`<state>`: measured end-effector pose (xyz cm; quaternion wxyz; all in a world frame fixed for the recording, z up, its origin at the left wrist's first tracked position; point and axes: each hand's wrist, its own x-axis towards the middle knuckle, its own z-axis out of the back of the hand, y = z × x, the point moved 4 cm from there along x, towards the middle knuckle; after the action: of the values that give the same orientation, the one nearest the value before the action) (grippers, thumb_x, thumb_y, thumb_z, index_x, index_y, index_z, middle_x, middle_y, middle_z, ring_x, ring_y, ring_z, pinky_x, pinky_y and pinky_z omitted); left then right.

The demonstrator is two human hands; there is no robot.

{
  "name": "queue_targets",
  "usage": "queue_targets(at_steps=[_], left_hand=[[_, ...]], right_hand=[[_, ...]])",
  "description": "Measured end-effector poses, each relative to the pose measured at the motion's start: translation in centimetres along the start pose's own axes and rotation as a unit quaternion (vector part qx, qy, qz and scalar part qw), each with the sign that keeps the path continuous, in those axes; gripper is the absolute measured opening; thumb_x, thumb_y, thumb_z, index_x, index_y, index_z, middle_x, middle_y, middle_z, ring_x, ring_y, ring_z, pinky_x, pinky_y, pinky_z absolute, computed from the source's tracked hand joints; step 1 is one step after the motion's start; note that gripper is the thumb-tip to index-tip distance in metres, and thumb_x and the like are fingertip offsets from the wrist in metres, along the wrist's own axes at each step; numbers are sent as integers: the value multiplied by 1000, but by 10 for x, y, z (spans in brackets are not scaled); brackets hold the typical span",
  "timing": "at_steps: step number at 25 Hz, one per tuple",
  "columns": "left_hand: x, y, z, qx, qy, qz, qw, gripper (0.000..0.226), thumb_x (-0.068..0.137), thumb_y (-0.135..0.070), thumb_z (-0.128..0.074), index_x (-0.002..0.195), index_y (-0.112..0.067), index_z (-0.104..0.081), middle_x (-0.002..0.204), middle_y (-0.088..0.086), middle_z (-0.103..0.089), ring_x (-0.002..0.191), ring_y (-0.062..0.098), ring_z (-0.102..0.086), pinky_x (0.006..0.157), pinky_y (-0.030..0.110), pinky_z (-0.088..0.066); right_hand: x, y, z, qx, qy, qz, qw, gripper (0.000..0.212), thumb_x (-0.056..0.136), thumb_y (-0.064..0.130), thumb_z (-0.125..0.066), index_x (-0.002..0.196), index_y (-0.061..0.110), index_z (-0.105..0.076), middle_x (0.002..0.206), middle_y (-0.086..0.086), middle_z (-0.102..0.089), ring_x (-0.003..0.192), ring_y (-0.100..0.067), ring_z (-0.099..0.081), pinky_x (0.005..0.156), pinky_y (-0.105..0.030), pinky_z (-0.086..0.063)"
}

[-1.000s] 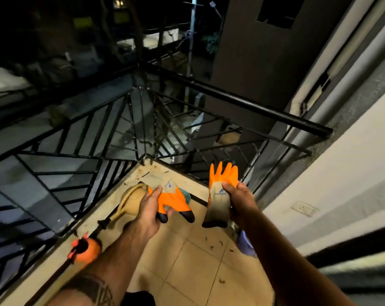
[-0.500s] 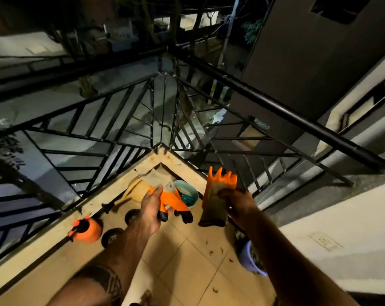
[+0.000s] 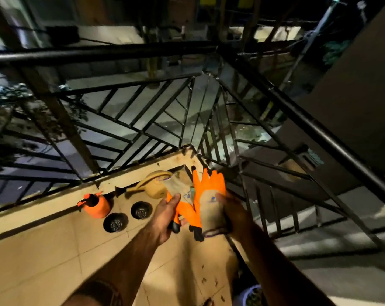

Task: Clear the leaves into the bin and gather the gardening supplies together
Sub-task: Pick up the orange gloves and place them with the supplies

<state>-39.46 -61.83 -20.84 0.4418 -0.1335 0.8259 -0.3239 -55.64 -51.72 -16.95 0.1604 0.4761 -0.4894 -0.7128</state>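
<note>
Left hand (image 3: 165,215) grips one orange glove (image 3: 182,208), fingers curled round it; right hand (image 3: 233,215) grips the other glove (image 3: 209,195) by its cuff, glove tips upward, the two gloves touching above the floor's railing corner. Below, along the floor (image 3: 43,250) edge, an orange sprayer (image 3: 96,205), two black pots (image 3: 115,222) and a tan watering can (image 3: 156,186)
</note>
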Motion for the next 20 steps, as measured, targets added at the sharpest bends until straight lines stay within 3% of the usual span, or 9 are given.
queue_targets(at_steps=[1, 3, 5, 9, 11, 13, 16, 18, 20], left_hand=[[7, 9, -11, -5, 4, -6, 1000, 25, 104, -35, -52, 111, -11, -56, 72, 12, -64, 61, 25, -60, 56, 31, -44], [24, 27, -26, 5, 14, -2, 1000, 31, 103, -36, -53, 115, -7, -56, 73, 17, -62, 56, 24, -56, 47, 25, -39], [46, 47, -32, 12, 6, 2, 1000, 32, 104, -35, -54, 117, -5, -57, 77, 18, -65, 54, 24, -58, 40, 22, -37], [105, 86, -21, -2, -25, -14, 1000, 33, 105, -33, -51, 125, -8, -58, 87, 20, -69, 61, 29, -64, 56, 32, -44], [142, 108, -2, -31, -38, -27, 998, 27, 105, -30, -52, 124, -12, -60, 91, 17, -73, 72, 32, -69, 77, 54, -54], [185, 136, 22, -43, -50, -36, 997, 26, 103, -29, -54, 124, -15, -61, 93, 16, -70, 83, 34, -66, 89, 62, -46], [262, 190, 68, -46, -66, -49, 996, 22, 100, -35, -58, 117, -21, -64, 98, 17, -64, 90, 37, -61, 75, 46, -46], [314, 231, 97, -53, -75, -40, 995, 24, 100, -36, -59, 117, -21, -64, 97, 17, -69, 91, 39, -66, 52, 33, -52], [363, 267, 121, -56, -71, -47, 995, 25, 100, -36, -58, 118, -19, -63, 98, 18, -73, 89, 37, -69, 58, 36, -57]], right_hand=[[11, -6, 7, -74, 17, 19, 997, 36, 101, 19, -62, 136, 16, -57, 131, -8, -60, 127, -26, -57, 110, -41, -44], [39, -26, 18, -78, 32, -39, 996, 42, 105, 17, -54, 147, 15, -50, 145, -15, -55, 136, -30, -51, 115, -28, -33], [62, -54, 26, 27, 3, -72, 997, 37, 104, 18, -54, 141, 14, -56, 127, -14, -70, 116, -30, -67, 103, -42, -51], [127, -117, 49, 25, -55, -90, 994, 33, 99, 30, -62, 128, 14, -64, 107, -6, -76, 100, -21, -73, 77, -32, -56], [172, -142, 43, -144, -39, -41, 988, 52, 101, 33, -58, 149, 15, -46, 142, -13, -58, 133, -27, -54, 106, -39, -45], [240, -167, 41, -210, -80, 49, 973, 68, 104, 34, -50, 162, 20, -18, 164, -11, -27, 148, -30, -31, 121, -43, -23], [311, -208, 40, -525, -90, 90, 842, 66, 106, 36, -42, 162, 18, -12, 162, -18, -26, 140, -40, -38, 117, -51, -24], [341, -268, 60, -428, 23, -13, 903, 44, 106, 24, -49, 147, 10, -44, 147, -31, -44, 121, -44, -55, 110, -57, -37], [366, -321, 84, -158, 20, -72, 985, 12, 104, 16, -50, 103, 13, -62, 106, -25, -63, 78, -25, -68, 74, -43, -58]])
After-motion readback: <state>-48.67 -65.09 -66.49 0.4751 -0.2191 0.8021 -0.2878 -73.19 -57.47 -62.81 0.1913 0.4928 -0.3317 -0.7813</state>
